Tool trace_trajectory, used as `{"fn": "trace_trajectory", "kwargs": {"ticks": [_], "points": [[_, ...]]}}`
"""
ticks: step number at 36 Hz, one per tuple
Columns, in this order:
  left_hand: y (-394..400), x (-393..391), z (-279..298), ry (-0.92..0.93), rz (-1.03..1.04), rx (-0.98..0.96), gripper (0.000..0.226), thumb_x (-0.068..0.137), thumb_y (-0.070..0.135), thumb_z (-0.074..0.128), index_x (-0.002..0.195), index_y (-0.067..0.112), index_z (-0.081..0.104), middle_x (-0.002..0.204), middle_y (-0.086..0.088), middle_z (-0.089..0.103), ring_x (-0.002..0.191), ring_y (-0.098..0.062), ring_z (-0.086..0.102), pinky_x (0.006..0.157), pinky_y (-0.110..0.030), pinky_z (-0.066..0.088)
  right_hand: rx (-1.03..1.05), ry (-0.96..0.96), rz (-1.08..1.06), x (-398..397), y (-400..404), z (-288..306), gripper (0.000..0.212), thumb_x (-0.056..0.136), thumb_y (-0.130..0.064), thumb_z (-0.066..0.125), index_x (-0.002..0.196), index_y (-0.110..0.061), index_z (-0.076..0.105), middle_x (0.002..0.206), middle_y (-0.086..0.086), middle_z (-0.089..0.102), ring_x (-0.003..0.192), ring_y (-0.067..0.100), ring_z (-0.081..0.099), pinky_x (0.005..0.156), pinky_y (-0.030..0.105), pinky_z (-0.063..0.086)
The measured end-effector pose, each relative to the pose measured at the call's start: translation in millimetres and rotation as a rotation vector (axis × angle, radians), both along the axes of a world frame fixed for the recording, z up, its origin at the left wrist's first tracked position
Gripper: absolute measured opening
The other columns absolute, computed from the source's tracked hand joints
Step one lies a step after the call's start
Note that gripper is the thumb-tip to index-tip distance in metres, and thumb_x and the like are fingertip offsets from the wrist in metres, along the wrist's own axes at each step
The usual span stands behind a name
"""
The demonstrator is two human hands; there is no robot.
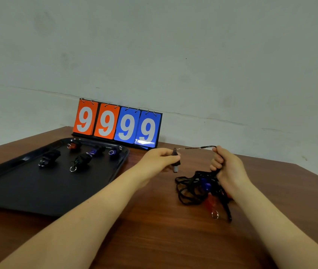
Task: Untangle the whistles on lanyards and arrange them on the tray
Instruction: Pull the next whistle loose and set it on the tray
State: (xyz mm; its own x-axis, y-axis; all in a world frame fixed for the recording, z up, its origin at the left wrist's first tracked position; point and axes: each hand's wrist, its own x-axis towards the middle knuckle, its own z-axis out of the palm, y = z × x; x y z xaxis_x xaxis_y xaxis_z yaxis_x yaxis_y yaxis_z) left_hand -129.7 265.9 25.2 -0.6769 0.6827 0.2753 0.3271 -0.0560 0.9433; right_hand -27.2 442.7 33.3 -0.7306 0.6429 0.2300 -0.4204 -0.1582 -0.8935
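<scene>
The two forearms enter from the near edge of the wooden table point(154, 239) and converge above it, to the right of the black tray point(8, 191).

**Hand state.** The left hand point(157, 159) pinches a dark whistle point(176, 162) between thumb and fingers. The right hand point(226, 166) is curled around a gathered bunch of black cord, fingers closed on it. A short run of lanyard point(199, 147) is stretched between the two hands.

**Orientation of the held whistle.** It hangs just right of the tray's right rim, raised off the table. Its long axis runs roughly vertical: the ring end points up toward the stretched cord, and the pale end points down at the table. The stretched cord runs roughly level, directed away from the tray.

**Progress.**
- Done: five wound whistle bundles point(80, 161) appear to lie in the far half of the tray, in two loose rows; the exact count is uncertain at this resolution.
- In hand: one whistle, its lanyard apparently being drawn clear of the remaining cords.
- Left: a tangle point(189, 189) lies on the table well right of the tray, under the right hand. It contains at least a blue whistle point(205, 184) and a red whistle point(212, 201) with a metal ring.

A flip scoreboard point(117, 123) showing 9999 stands just behind the tray's far rim.
</scene>
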Motion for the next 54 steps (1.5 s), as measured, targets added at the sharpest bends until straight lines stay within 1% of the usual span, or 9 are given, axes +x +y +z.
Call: {"fn": "trace_trajectory", "kwargs": {"ticks": [5, 9, 13, 17, 29, 33, 36, 49, 54], "points": [[1.1, 6.3, 1.8, -0.393, -0.158, 0.261, 0.017, 0.094, 0.005, 0.055, 0.11, 0.004, 0.062, 0.101, -0.012, 0.069, 0.092, -0.018, 0.07, 0.077, -0.026, 0.058, 0.27, -0.224, -0.162, 2.1, -5.1, -2.8, 0.018, 0.097, -0.02, 0.05, 0.089, -0.008, 0.061, 0.052, -0.006, 0.034, 0.047, 0.009, 0.028, 0.047, 0.024, 0.027], [2.7, 5.5, 4.4, -0.622, -0.142, 0.524, 0.012, 0.094, -0.002, 0.052, 0.103, -0.003, 0.059, 0.096, -0.016, 0.069, 0.089, -0.022, 0.071, 0.075, -0.03, 0.06, 0.836, -0.41, -0.297, 0.8, -18.6, -6.2, 0.018, 0.097, -0.026, 0.051, 0.092, -0.016, 0.066, 0.079, -0.006, 0.061, 0.074, 0.01, 0.054, 0.067, 0.024, 0.044], [3.7, 0.9, -0.6, -0.726, -0.009, 0.653, 0.011, 0.093, -0.001, 0.054, 0.104, -0.002, 0.059, 0.104, -0.021, 0.066, 0.102, -0.027, 0.065, 0.083, -0.034, 0.056, 1.198, -0.457, -0.144, 1.2, -39.1, -10.9, 0.012, 0.095, -0.028, 0.055, 0.095, -0.024, 0.067, 0.092, -0.016, 0.065, 0.085, -0.005, 0.057, 0.071, 0.013, 0.042], [6.2, -3.1, -9.8, -0.694, 0.142, 0.577, 0.024, 0.091, 0.007, 0.061, 0.115, 0.003, 0.06, 0.109, -0.015, 0.067, 0.102, -0.021, 0.065, 0.08, -0.026, 0.054, 1.367, -0.428, 0.005, -0.5, -55.1, -19.2, 0.018, 0.093, -0.032, 0.059, 0.103, -0.026, 0.072, 0.097, -0.017, 0.07, 0.088, -0.002, 0.063, 0.085, 0.018, 0.049], [9.4, 4.4, -12.3, -0.351, 0.058, 0.358, 0.023, 0.09, 0.012, 0.064, 0.112, 0.009, 0.064, 0.106, -0.01, 0.072, 0.099, -0.018, 0.07, 0.081, -0.025, 0.056, 1.4, -0.372, 0.035, 2.5, -58.8, -15.3, 0.02, 0.095, -0.024, 0.056, 0.107, -0.025, 0.072, 0.096, -0.021, 0.066, 0.093, -0.004, 0.06, 0.083, 0.007, 0.043], [9.3, 4.2, -13.6, -0.256, 0.081, 0.318, 0.023, 0.087, 0.008, 0.067, 0.11, 0.006, 0.064, 0.102, -0.013, 0.071, 0.09, -0.021, 0.07, 0.075, -0.025, 0.057, 1.226, -0.24, 0.006, 4.2, -57.5, -12.0, 0.019, 0.095, -0.021, 0.056, 0.1, -0.024, 0.073, 0.092, -0.016, 0.072, 0.087, -0.003, 0.064, 0.077, 0.012, 0.048], [9.6, 1.4, -13.5, -0.212, 0.086, 0.297, 0.022, 0.085, 0.008, 0.069, 0.107, 0.006, 0.065, 0.101, -0.013, 0.072, 0.092, -0.02, 0.071, 0.084, -0.029, 0.057, 1.033, -0.158, -0.042, 7.0, -54.9, -6.1, 0.02, 0.096, -0.014, 0.052, 0.091, -0.016, 0.071, 0.066, -0.026, 0.064, 0.064, -0.011, 0.058, 0.06, 0.005, 0.041], [2.7, 9.0, 2.3, -0.315, -0.186, 0.356, 0.024, 0.088, 0.001, 0.062, 0.113, -0.001, 0.063, 0.093, -0.008, 0.073, 0.089, -0.018, 0.072, 0.076, -0.021, 0.056, 0.771, -0.179, -0.163, 4.4, -44.7, -2.9, 0.019, 0.097, -0.022, 0.052, 0.087, -0.029, 0.067, 0.049, -0.028, 0.054, 0.051, -0.011, 0.051, 0.055, 0.011, 0.031], [2.4, 10.6, 2.1, -0.368, -0.227, 0.361, 0.017, 0.088, 0.001, 0.062, 0.105, 0.004, 0.066, 0.093, -0.007, 0.074, 0.092, -0.018, 0.072, 0.076, -0.022, 0.056, 0.748, -0.206, -0.176, 5.8, -44.5, -3.6, 0.021, 0.095, -0.026, 0.056, 0.081, -0.017, 0.07, 0.045, -0.023, 0.052, 0.049, -0.009, 0.05, 0.059, 0.018, 0.035]]}}
